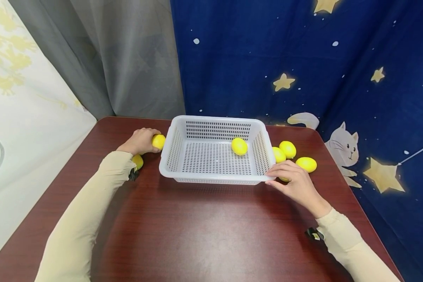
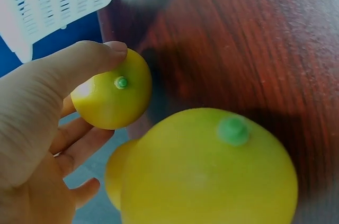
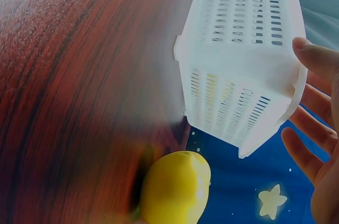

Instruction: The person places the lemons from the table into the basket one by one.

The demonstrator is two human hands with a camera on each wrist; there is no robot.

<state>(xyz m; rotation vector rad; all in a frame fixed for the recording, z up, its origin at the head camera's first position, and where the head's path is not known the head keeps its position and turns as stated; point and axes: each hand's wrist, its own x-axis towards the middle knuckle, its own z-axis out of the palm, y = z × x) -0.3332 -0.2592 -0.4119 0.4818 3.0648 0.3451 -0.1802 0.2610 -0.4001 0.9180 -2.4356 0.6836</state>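
Observation:
A white slotted plastic basket (image 1: 216, 177) stands on the table with one lemon (image 1: 239, 146) inside, towards its right end. At the basket's left, my left hand (image 1: 141, 141) holds a lemon (image 2: 119, 94) between thumb and fingers. Closer to the left wrist camera sits another lemon (image 2: 212, 176), partly covering one behind it. My right hand (image 1: 291, 182) grips the basket's near right corner, its thumb (image 3: 312, 57) against the rim and its fingers behind. Beside that end lie several lemons (image 1: 306, 164), one partly hidden by the hand.
The dark red wooden table (image 1: 215, 231) has its back edge just behind the basket. A blue curtain with stars (image 1: 239, 58) and a grey curtain (image 1: 141, 62) hang behind it. A white patterned cloth (image 1: 28, 129) hangs at the left.

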